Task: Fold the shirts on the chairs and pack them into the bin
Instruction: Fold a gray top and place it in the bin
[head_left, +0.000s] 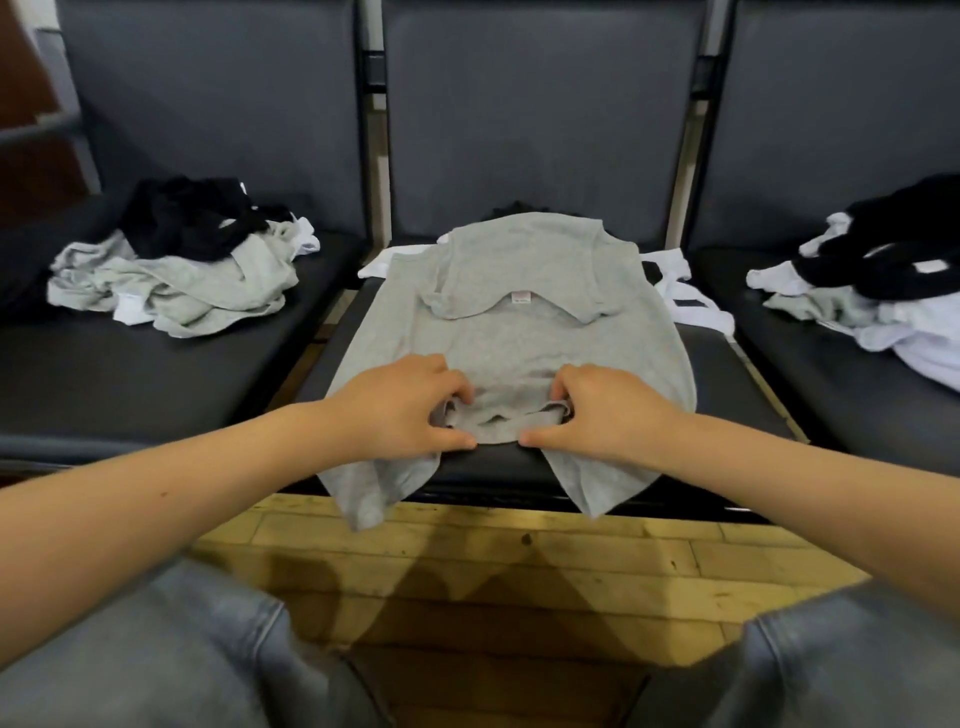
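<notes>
Across the middle chair (519, 467), seen from the head camera: lying spread flat, a grey shirt (519, 332), far part already folded toward the near side so the neck label is showing face up, near corners drooping over the seat's front edge. Left hand (400, 405) and right hand (602, 410) both working at the near hem, just apart from each other, each grip closing round a small bunch of grey cloth, fingers curled over the top and thumbs lying along the near edge. Probably gathering the hem for the next fold; not yet a finished packet.

Peeking out from under the grey shirt at the back and right, white fabric (675, 291) and a dark scrap, so more garments waiting on the same seat. Sitting unfolded on the left chair, a crumpled heap (176, 270) of grey, black and white shirts. Sitting likewise tangled on the right chair, another heap (883, 291) of black, white and grey.

Judging progress: early going. One shirt partly folded, both side heaps untouched, nothing showing as folded and stacked. No bin anywhere in view, so impossible to tell whether anything is packed yet. Remaining: finishing this fold, folding the rest, packing everything.
</notes>
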